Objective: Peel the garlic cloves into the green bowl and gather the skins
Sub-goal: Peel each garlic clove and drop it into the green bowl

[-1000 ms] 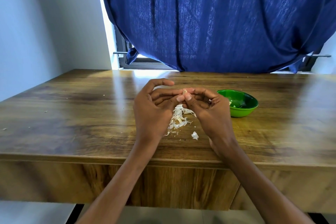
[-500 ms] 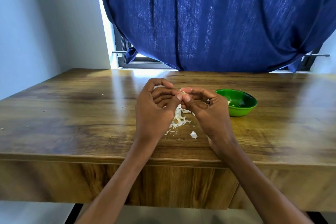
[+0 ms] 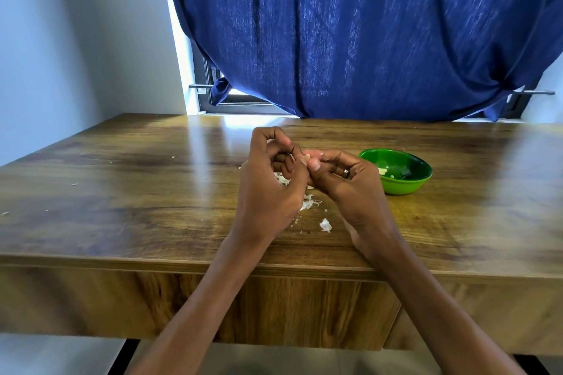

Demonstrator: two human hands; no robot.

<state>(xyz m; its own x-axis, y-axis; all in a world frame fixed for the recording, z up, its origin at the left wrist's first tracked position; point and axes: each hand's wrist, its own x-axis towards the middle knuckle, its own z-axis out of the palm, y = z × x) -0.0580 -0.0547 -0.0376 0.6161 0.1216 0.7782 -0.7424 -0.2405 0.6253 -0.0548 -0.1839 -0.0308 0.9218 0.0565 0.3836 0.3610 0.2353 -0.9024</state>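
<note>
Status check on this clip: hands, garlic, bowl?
Left hand and right hand both pinch one small pale garlic clove. Round green bowl right of hands. White skins beneath.

**Daylit from behind, wide-angle warp, soft edges**

Daylight enters through the window gap [image 3: 243, 102] under the blue curtain [image 3: 365, 33], backlighting the cloth so its weave glows in streaks. A bright glare patch sits on the wooden table [image 3: 122, 207] by the far edge, with a paler sheen running toward the camera. The wall [image 3: 61, 39] at left is evenly, coolly lit. Both hands are dark on the near side. Shadows are soft. Strong barrel distortion bends the table edges; the right side smears. Centre is fairly sharp.
</note>
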